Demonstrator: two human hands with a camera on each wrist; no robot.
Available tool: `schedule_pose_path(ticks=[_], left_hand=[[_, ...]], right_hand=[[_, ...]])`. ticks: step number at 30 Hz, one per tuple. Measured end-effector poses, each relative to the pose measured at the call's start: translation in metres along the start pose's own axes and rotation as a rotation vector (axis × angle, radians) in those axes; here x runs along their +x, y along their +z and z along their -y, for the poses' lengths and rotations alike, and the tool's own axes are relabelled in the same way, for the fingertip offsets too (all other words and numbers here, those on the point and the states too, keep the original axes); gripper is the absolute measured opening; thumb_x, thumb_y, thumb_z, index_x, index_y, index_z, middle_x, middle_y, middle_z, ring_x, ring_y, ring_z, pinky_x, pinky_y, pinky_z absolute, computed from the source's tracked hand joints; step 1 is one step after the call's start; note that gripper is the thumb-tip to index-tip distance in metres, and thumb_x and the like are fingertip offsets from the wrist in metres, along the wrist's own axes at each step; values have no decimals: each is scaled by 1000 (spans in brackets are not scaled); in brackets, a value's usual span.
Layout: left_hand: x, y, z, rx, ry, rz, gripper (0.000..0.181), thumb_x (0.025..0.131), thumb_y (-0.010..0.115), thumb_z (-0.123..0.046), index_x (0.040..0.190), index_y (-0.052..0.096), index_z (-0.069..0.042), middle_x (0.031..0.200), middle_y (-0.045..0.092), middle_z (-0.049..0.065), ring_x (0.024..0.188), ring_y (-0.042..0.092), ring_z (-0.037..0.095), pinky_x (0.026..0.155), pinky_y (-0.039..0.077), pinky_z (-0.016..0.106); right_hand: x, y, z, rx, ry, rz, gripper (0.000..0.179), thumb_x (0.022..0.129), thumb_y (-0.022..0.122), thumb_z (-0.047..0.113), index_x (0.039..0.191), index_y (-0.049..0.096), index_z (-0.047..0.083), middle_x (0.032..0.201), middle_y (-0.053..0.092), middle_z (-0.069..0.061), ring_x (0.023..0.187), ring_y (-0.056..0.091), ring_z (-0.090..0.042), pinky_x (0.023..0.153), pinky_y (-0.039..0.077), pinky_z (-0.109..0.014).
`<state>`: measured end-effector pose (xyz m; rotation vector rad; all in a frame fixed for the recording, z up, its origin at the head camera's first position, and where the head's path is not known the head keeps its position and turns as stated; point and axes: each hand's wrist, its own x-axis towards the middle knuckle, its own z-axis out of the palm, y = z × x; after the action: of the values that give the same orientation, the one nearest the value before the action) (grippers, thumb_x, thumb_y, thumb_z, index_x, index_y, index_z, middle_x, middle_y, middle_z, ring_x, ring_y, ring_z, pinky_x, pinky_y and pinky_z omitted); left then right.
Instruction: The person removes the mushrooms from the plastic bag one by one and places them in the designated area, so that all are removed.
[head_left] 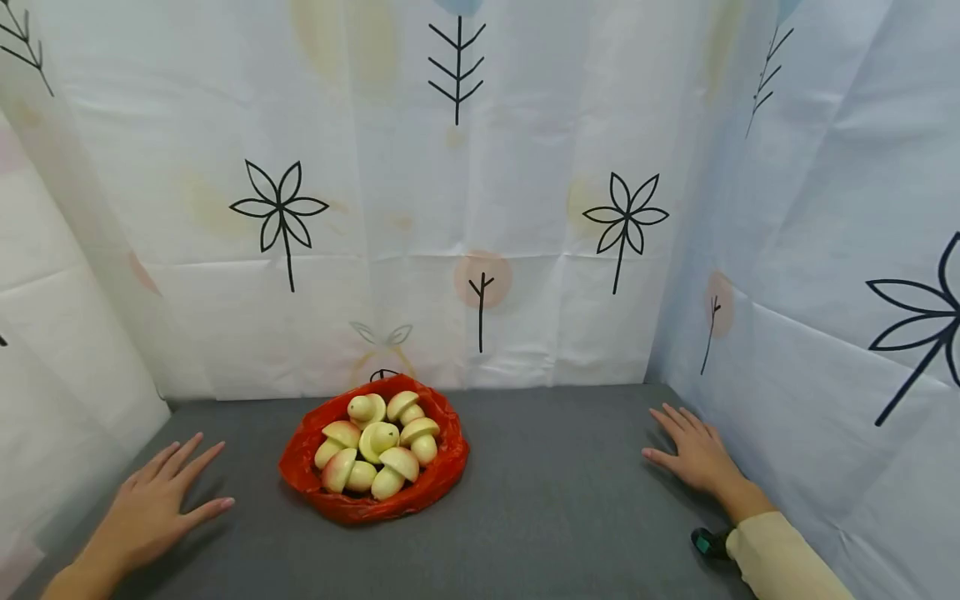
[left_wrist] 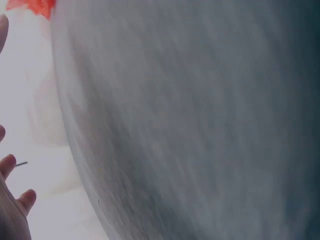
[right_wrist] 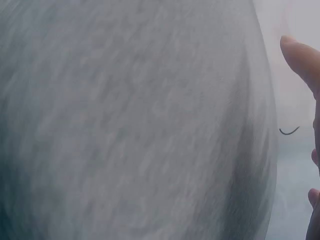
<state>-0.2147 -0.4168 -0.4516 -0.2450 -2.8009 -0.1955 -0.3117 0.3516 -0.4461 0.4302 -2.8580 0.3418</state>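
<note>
Several cream mushroom-shaped pieces (head_left: 378,442), some with pinkish caps, lie heaped in a red plastic bag (head_left: 444,475) whose rim is rolled open. To the left of the bag, apart from it, my left hand (head_left: 153,504) is spread with straight fingers and holds nothing. Far to the right, my right hand (head_left: 693,450) is also spread and holds nothing, close to the right curtain. In the left wrist view a bit of the red bag (left_wrist: 32,6) shows at the top corner, with fingertips at the left edge. The right wrist view catches my thumb (right_wrist: 302,57) and fingertips at its edge.
A grey tabletop (head_left: 555,492) stretches between the hands. White patterned curtains (head_left: 525,167) stand behind it and on both sides. A black device with a green patch (head_left: 705,544) sits at the right wrist, beside a cream sleeve (head_left: 783,558).
</note>
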Motion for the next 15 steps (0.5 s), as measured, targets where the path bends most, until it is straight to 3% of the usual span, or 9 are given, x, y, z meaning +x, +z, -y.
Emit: schedule_pose_path(ticks=[3, 9, 15], left_hand=[[4, 0, -8, -37, 2, -28, 86, 84, 64, -57, 153, 31, -18, 154, 24, 23, 131, 25, 53, 87, 25, 74], [16, 0, -28, -83, -24, -56, 77, 85, 65, -55, 143, 47, -8, 148, 32, 28, 123, 33, 55, 86, 27, 77], [22, 7, -42, -232, -56, -107, 63, 88, 67, -44, 134, 54, -3, 148, 33, 28, 123, 32, 56, 86, 25, 77]], right_hand=[[4, 0, 4, -3, -19, -37, 77, 87, 65, 50, 143, 44, 1, 146, 38, -28, 132, 29, -51, 99, 20, -71], [10, 3, 11, 49, -35, -104, 72, 88, 67, 43, 142, 45, 0, 140, 46, -28, 128, 37, -50, 98, 25, -70], [13, 10, 29, 168, -15, -182, 68, 90, 68, 35, 142, 43, -2, 131, 54, -27, 121, 44, -49, 95, 30, -69]])
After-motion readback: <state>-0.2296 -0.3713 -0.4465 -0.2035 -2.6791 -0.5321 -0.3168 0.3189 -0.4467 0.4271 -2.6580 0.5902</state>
